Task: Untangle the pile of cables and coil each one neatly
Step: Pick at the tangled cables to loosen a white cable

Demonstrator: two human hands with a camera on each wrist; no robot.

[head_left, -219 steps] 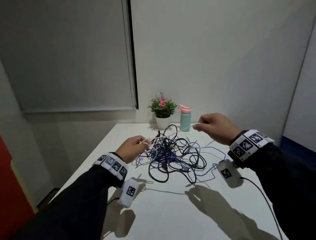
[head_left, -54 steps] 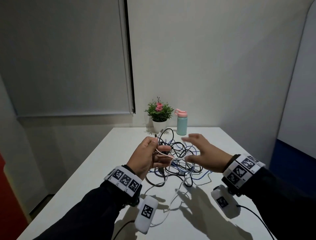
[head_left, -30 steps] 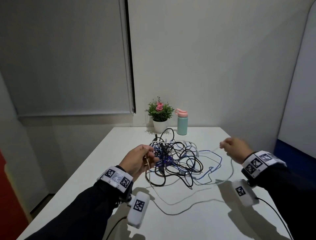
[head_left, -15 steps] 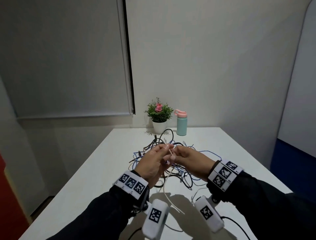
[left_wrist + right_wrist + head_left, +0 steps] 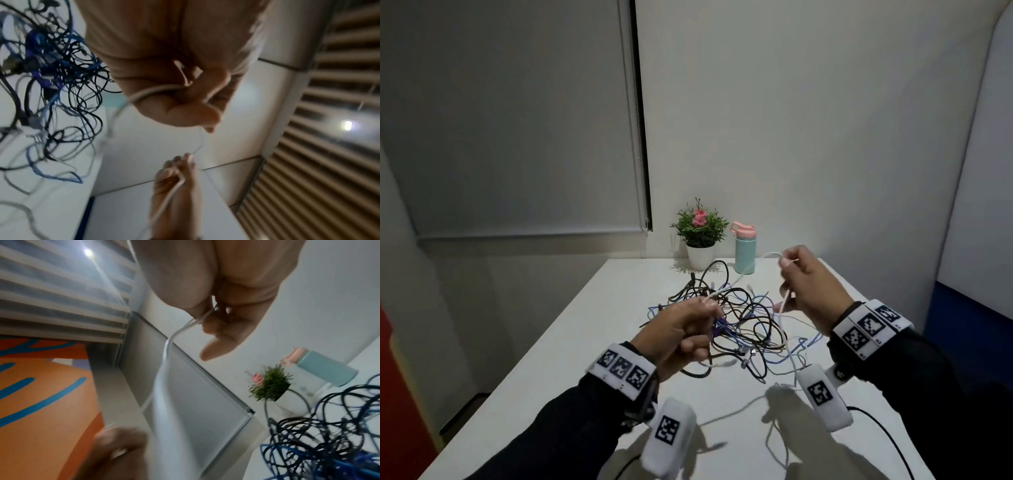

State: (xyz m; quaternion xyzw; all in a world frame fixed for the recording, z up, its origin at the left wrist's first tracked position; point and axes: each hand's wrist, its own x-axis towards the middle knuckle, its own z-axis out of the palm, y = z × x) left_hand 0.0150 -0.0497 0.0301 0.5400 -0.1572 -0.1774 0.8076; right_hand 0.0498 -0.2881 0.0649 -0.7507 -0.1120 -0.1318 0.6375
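Note:
A tangle of black, blue and grey cables (image 5: pixel 736 322) lies in the middle of the white table (image 5: pixel 599 329). Both hands are raised over it and hold one thin white cable (image 5: pixel 748 275). My left hand (image 5: pixel 685 329) grips loops of it in a fist (image 5: pixel 164 91). My right hand (image 5: pixel 801 284), higher and to the right, pinches the cable (image 5: pixel 197 321) between thumb and fingers. The cable arcs between the hands and its loose end trails down onto the table near the front (image 5: pixel 774 435). The tangle also shows in the wrist views (image 5: pixel 51 81) (image 5: pixel 329 434).
A small potted plant (image 5: pixel 700 236) and a teal bottle with a pink lid (image 5: pixel 744 251) stand at the table's far edge by the wall. A window blind hangs at the back left. The table's left edge drops to the floor.
Half a second ago both hands met over the pile. My right hand has since moved up and to the right, drawing the white cable out from my left hand.

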